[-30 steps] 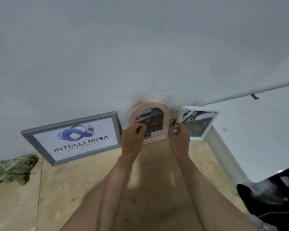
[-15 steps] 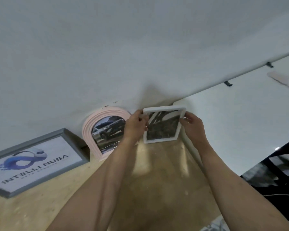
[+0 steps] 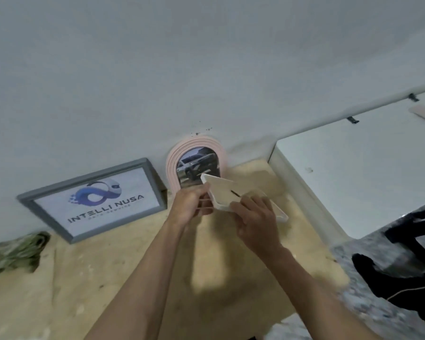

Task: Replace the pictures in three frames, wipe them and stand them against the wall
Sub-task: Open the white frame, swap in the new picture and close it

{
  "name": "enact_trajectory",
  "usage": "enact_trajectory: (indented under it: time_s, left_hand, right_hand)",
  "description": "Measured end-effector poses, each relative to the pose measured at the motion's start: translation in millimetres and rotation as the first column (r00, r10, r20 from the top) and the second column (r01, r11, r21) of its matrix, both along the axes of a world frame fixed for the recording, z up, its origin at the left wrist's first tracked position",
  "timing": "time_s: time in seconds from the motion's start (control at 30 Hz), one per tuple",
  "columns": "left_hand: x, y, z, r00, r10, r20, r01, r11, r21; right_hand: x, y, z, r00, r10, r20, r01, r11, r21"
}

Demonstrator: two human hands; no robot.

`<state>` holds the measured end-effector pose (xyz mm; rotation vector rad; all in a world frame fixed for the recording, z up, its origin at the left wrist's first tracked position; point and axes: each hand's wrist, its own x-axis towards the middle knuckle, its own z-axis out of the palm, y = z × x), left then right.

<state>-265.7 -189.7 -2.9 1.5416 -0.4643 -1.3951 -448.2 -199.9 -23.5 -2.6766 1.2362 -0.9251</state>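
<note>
I hold a small white frame in the air over the wooden table, its plain back turned up toward me. My left hand grips its left edge and my right hand grips its near right side. Behind it, a pink arched frame with a car picture leans on the wall. A grey frame with a blue logo print leans on the wall to the left.
A crumpled green cloth lies at the table's left edge. A white cabinet top stands to the right of the table. A black object sits at the lower right over speckled floor.
Both hands lifted the white frame off the wall, pulled it toward me and turned it over, so its back now faces up. The camera view swung back to the left.
</note>
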Motion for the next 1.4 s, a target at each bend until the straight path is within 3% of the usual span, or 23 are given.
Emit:
enact_trajectory:
  time_s: [0.17,0.23,0.27,0.33,0.4,0.43,0.53,0.6,0.7,0.83,0.93,1.0,1.13,1.23,1.4]
  left_hand:
    - [50,107,-11,0.991,0.024,0.131,-0.039,0.993,0.112]
    - [71,154,-18,0.987,0.067,0.145,-0.083,0.991,0.105]
    - [82,178,-23,0.986,0.095,0.138,-0.109,0.989,0.098]
    - [99,228,-34,0.983,0.148,0.109,-0.160,0.981,0.106]
    - [113,274,-49,0.976,0.212,0.048,-0.216,0.970,0.108]
    - [119,299,-58,0.969,0.245,0.019,-0.246,0.962,0.117]
    - [124,337,-82,0.954,0.297,-0.045,-0.286,0.944,0.165]
    - [123,356,-96,0.947,0.319,-0.046,-0.303,0.929,0.214]
    - [116,371,-109,0.937,0.348,-0.035,-0.328,0.909,0.258]
    - [105,380,-119,0.936,0.350,0.039,-0.347,0.895,0.280]
    - [98,386,-125,0.956,0.265,0.122,-0.290,0.915,0.281]
    - [97,386,-125,0.952,0.159,0.262,-0.237,0.923,0.302]
    - [100,371,-112,0.754,-0.055,0.654,-0.249,0.898,0.362]
    - [107,353,-104,0.694,-0.084,0.715,-0.222,0.920,0.322]
    - [118,330,-108,0.570,-0.340,0.748,-0.020,0.905,0.426]
  right_hand:
    - [50,99,-1,0.971,0.197,-0.136,-0.198,0.980,0.000]
    - [59,127,-3,0.982,0.159,-0.103,-0.145,0.980,0.134]
    - [61,137,-4,0.996,0.059,-0.065,-0.042,0.971,0.235]
    - [59,152,-11,0.973,-0.207,-0.097,0.228,0.828,0.512]
    - [53,162,-22,0.914,-0.330,-0.238,0.398,0.609,0.686]
    - [54,174,-27,0.913,-0.312,-0.264,0.393,0.494,0.776]
    - [55,197,-37,0.933,-0.348,-0.088,0.162,0.190,0.968]
    - [63,212,-47,0.910,-0.414,-0.017,0.079,0.132,0.988]
    - [71,225,-67,0.885,-0.465,-0.018,0.088,0.129,0.988]
    - [70,244,-90,0.923,-0.370,-0.108,0.196,0.210,0.958]
    - [67,251,-98,0.928,-0.328,-0.177,0.267,0.251,0.930]
    - [64,254,-102,0.929,-0.301,-0.215,0.293,0.247,0.923]
    - [58,260,-106,0.951,-0.186,-0.246,0.302,0.405,0.863]
    - [54,265,-105,0.971,-0.070,-0.229,0.234,0.473,0.849]
    - [55,272,-106,0.915,0.133,-0.381,0.249,0.557,0.793]
